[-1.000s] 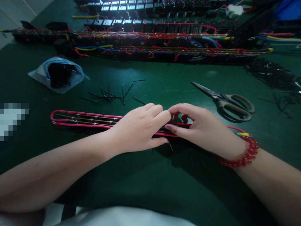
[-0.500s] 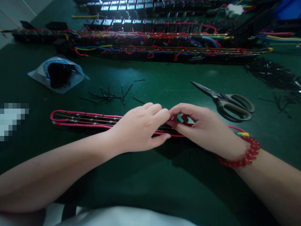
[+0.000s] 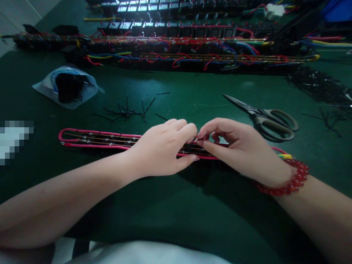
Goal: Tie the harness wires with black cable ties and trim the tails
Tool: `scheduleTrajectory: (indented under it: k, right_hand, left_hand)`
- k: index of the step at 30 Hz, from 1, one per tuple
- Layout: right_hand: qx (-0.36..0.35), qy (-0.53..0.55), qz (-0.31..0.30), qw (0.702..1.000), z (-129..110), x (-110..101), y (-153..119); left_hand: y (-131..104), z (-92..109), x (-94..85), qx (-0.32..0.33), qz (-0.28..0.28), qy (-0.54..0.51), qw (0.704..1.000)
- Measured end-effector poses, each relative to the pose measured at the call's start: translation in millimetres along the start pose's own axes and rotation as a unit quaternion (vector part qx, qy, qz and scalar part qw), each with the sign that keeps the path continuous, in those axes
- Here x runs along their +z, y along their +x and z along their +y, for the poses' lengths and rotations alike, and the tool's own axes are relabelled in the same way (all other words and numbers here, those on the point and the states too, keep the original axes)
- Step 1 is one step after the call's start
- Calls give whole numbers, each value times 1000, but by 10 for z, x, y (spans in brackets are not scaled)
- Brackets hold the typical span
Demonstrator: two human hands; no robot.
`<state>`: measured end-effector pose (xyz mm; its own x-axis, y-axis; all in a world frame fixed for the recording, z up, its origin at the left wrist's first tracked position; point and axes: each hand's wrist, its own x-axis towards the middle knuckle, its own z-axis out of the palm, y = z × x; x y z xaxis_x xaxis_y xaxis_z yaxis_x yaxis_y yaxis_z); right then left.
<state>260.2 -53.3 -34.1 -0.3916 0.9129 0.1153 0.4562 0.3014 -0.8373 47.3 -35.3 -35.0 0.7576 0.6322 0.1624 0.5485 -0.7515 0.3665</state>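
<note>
The long black strip with brass-coloured rails [image 3: 115, 140] is lying left to right on the dark green tabletop [image 3: 154, 212], under our hands; a pink-red insulated wire [image 3: 93, 145] is looping round its left end. Our left hand [image 3: 166, 148] is straddling the strip, thumb near, fingers curled far, likely steadying it; whether it's gripping, we can't tell. Our right hand [image 3: 238, 145] is holding a narrow thumb-and-forefinger pinch by the far edge, likely for fine control; contents hidden. Grey-bladed, dark-handled metal scissors [image 3: 251, 111] are lying just beyond it, probably for quick reach. Thin black plastic ties [image 3: 125, 114] are lying loose beyond the strip, left of the scissors.
</note>
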Motion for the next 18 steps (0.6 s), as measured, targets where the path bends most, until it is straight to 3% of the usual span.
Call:
scheduleTrajectory:
  k: [11, 18]
  right_hand:
    - [13, -2, -17, 1000, -38, -19, 9]
    - [-8, -14, -30, 999, -37, -35, 19]
  left_hand:
    - [18, 8, -28, -49, -54, -2, 997]
    - [21, 10, -29, -47, -60, 5, 997]
